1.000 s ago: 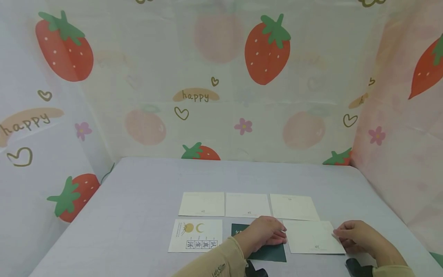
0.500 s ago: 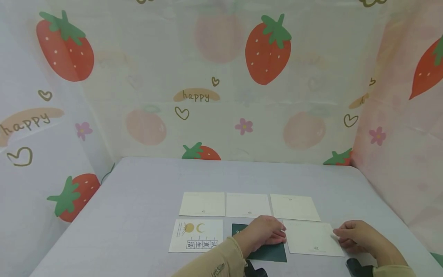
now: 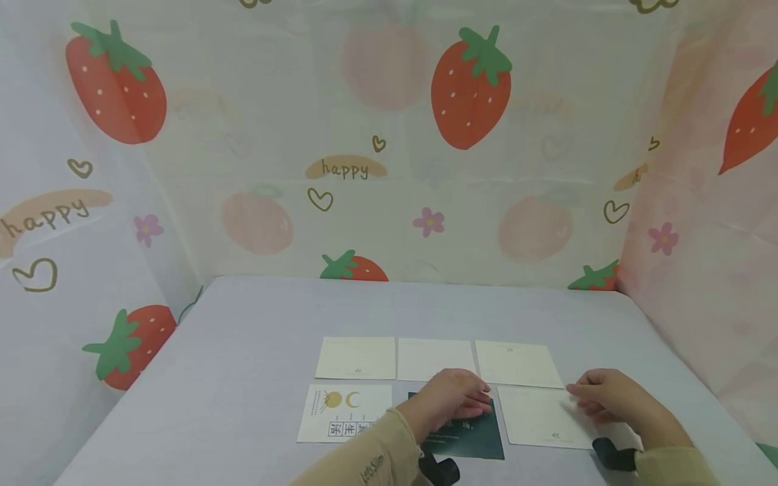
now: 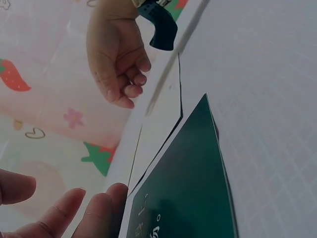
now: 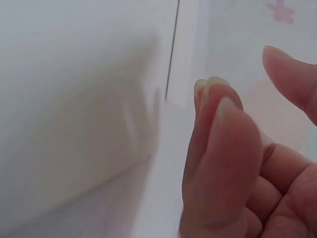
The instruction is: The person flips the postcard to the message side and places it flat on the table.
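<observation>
My left hand hovers over a dark green card with white writing. Its thumb stands apart from its loosely bent fingers in the left wrist view, and nothing is between them. To the right of the green card lies a cream card with a small mark near its lower edge. Over that card's right edge is my right hand, thumb and fingertips apart and holding nothing in the right wrist view. A white card with a gold sun, a moon and boxed characters lies at the left, partly covered by the left sleeve.
Behind these, a row of three pale cards lies side by side: a left card, a middle card and a right card. All rest on a white-covered table. Strawberry-print cloth hangs around it.
The lower right cream card has turned slightly and lies flat. Both hands have since moved away from its edges, the left one up and leftward, the right one up and leftward over the card.
</observation>
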Motion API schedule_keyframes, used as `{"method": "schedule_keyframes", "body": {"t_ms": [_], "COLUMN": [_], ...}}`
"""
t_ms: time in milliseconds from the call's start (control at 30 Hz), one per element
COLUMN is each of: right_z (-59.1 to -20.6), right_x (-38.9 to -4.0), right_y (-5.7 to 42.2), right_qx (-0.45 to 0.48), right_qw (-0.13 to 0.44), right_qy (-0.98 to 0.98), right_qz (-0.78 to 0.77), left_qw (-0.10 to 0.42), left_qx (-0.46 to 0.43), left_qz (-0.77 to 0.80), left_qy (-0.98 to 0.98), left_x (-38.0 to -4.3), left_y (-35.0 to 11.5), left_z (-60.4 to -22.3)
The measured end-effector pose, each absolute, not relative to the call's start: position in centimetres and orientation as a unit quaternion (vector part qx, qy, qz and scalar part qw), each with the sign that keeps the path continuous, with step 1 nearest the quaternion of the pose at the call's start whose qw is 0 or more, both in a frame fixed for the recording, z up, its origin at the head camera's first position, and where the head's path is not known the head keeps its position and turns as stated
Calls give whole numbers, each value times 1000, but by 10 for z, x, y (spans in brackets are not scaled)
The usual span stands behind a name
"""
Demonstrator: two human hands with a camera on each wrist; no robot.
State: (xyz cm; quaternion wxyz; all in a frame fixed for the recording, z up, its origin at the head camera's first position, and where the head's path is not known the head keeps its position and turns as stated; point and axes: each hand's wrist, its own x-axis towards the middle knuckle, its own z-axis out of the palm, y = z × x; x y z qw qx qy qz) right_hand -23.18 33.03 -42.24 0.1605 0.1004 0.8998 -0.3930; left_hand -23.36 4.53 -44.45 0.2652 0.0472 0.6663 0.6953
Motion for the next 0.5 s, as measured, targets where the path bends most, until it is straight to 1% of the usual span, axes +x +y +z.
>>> {"method": "schedule_keyframes", "body": {"t_ms": [500], "right_z": [-415], "right_x": [-238], "right_y": [278], "right_qx": [37], "right_qw": [121], "right_qy": [902], "right_qz": [-413], "left_qw": [235], "left_qx": [49], "left_qz": [680], "left_qy": [692], "left_x": [-234], "left_y": [5], "left_z": [-447]}}
